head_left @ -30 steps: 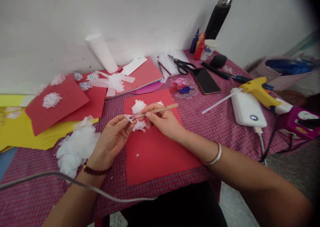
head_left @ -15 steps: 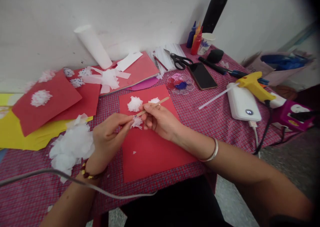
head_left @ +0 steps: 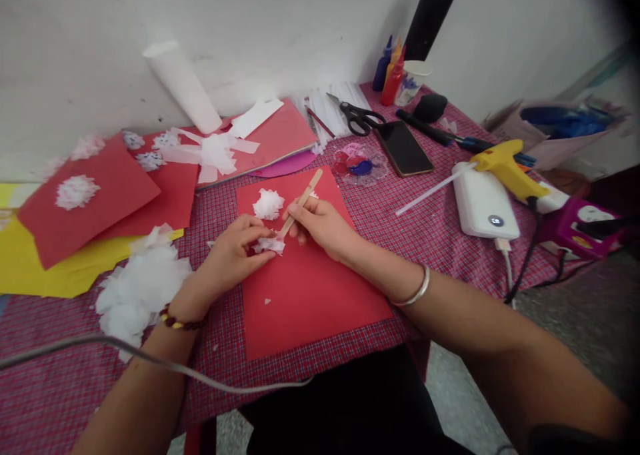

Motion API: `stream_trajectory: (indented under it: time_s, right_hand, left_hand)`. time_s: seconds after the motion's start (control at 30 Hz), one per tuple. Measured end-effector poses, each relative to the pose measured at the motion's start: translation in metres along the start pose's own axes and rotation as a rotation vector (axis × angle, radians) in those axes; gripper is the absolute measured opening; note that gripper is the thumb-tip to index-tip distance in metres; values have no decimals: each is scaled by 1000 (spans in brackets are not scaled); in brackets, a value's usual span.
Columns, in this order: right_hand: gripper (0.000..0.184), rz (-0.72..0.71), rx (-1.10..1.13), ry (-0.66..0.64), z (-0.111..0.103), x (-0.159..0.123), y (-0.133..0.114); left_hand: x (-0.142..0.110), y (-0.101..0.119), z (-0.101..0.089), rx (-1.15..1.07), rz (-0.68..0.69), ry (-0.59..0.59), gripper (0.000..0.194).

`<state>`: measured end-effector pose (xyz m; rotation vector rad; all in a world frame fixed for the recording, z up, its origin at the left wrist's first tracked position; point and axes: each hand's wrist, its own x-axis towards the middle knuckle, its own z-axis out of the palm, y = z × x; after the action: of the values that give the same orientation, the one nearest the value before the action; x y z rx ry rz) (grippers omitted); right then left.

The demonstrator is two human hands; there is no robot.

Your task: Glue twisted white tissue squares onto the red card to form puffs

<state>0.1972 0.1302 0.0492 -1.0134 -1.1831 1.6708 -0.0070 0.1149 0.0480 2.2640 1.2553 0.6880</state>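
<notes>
A flat wooden craft stick (head_left: 306,201) is pinched in my right hand (head_left: 320,223), slanting with its upper end away from me. Its lower end meets a small white tissue-paper flower (head_left: 270,245) on the red sheet (head_left: 310,301). Thumb and fingers of my left hand (head_left: 235,251) close around that flower from the left, partly covering it. Another white paper flower (head_left: 269,204) sits just beyond on the same sheet. Behind my right fingers, a further white tuft (head_left: 313,195) is mostly hidden.
Left lie a pile of white tissue pieces (head_left: 143,288) and red cards (head_left: 95,201) with paper tufts. Beyond are scissors (head_left: 357,116), a phone (head_left: 404,149) and a paint palette (head_left: 360,167). A yellow glue gun (head_left: 510,168) rests by a white power bank (head_left: 485,201). A cable (head_left: 150,358) crosses the near left.
The stick has swung from a low slant to a steeper one, its lower end now at the flower. My left fingers have left the stick's tip and spread around the flower.
</notes>
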Motion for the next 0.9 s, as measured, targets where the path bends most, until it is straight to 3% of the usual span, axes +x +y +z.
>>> stream_trajectory:
  time_s: [0.07,0.27,0.43,0.7,0.8,0.9]
  right_hand:
    - [20,-36,-25,-7,0,0,2]
    - [16,-185,-201,-85,-1,-1,7]
    - [14,-296,-362,-141,2,-3,12]
    - [14,-332,-608,-213,7,-8,8]
    - [11,-309,-549,-191,8,-9,9]
    - [13,-220,-229,-32,4,-3,13]
  left_hand:
    - [4,-1,6,-19,-26,18,5]
    - [12,1,9,-81,-188,17,14]
    - [12,0,9,-78,-172,4,14]
    - [13,1,7,-63,-170,16,20]
    - [13,1,9,-61,-167,14,19]
    - [14,2,11,-74,-185,19,19]
